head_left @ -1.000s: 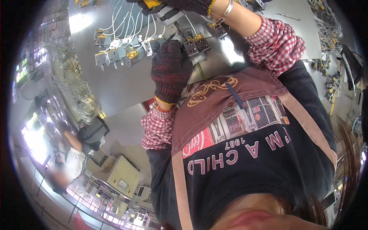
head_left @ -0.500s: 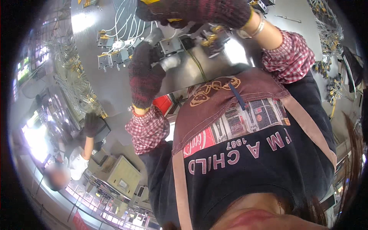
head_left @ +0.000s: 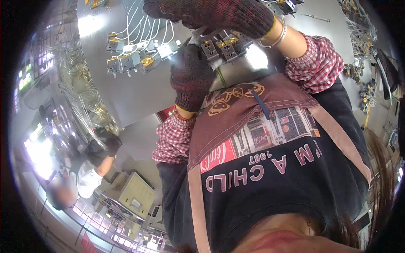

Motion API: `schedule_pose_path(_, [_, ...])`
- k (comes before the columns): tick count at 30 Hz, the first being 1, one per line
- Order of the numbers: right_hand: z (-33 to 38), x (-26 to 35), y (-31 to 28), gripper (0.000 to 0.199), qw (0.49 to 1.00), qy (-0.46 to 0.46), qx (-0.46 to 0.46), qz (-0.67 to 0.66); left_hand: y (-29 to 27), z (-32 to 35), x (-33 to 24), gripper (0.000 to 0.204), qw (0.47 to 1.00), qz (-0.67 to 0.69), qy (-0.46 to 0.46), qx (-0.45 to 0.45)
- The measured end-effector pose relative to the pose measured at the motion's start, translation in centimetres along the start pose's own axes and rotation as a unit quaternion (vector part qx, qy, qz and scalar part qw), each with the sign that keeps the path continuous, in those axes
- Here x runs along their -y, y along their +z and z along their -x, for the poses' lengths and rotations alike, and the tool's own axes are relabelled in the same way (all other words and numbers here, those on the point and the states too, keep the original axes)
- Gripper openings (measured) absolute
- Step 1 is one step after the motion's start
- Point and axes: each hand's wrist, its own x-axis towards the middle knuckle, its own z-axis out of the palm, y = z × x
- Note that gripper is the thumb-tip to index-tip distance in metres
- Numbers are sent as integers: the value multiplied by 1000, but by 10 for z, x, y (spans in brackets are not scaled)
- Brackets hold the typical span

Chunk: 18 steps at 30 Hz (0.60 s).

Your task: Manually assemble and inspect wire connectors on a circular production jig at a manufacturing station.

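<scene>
Both my hands wear dark, maroon-streaked knit gloves. My left hand [head_left: 192, 76] is closed against the left end of a short row of metal-cased blocks [head_left: 228, 48] with brass-coloured parts; whatever its fingertips grip is hidden. Above that row, my right hand [head_left: 223, 17] curls with its knuckles toward the top edge, and its grip is out of sight. Just left of my left hand sits a silver block [head_left: 167, 49] with white wires. Several similar wired blocks [head_left: 128, 63] stand in a group farther left.
A shiny metal table [head_left: 105, 88] carries the parts. A thin metal rod [head_left: 315, 18] lies at the far right, near more blocks [head_left: 287, 6]. Bundles of wired parts [head_left: 358, 46] flank the table. At the left, a gloved co-worker [head_left: 90, 177] works beside other wire bundles.
My left hand has moved right, up to the row of blocks. The silver block now sits farther left, by the wired group. A yellow-and-black item at my right hand has gone from sight.
</scene>
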Motion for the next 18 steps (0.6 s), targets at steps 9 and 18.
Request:
schedule_pose_path(9, [-16, 8, 3, 33, 932, 289, 174, -135, -1, -1, 0, 65, 997, 50, 36, -42])
schedule_pose_path(18, [-19, 4, -19, 29, 897, 411, 131, -94, 0, -3, -1, 72, 998, 34, 30, -32])
